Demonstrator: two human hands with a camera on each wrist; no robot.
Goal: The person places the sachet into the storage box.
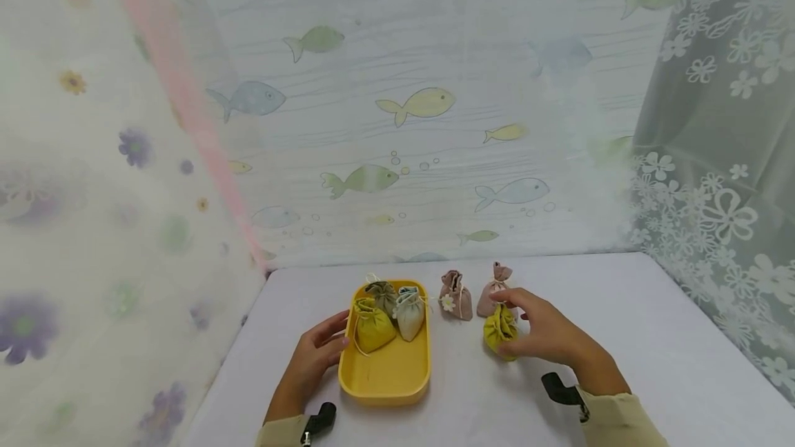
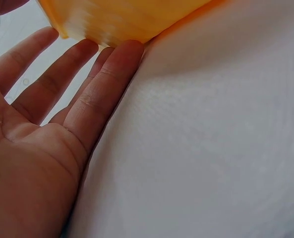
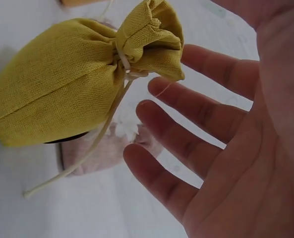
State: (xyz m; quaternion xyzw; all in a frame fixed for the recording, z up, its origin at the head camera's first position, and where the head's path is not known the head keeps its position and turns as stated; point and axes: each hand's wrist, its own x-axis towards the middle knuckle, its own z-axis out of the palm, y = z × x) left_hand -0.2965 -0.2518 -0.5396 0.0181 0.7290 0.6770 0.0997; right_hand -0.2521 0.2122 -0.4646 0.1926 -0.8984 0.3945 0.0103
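Two cream sleeves (image 1: pixel 621 421) are closest; the left hand (image 1: pixel 312 359), fingers apart, touches the side of a yellow tray (image 1: pixel 385 374); in it sit a yellow bag (image 1: pixel 375 331), a brown bag (image 1: pixel 383 297) and a white bag (image 1: pixel 410 319). Next come two pink bags (image 1: pixel 458 303); in front of the right one is another yellow bag (image 1: pixel 497 330), with the right hand (image 1: pixel 549 333) at it, fingers apart; I cannot tell if they touch it.

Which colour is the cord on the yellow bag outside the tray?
Cream cord, best seen in the right wrist view.
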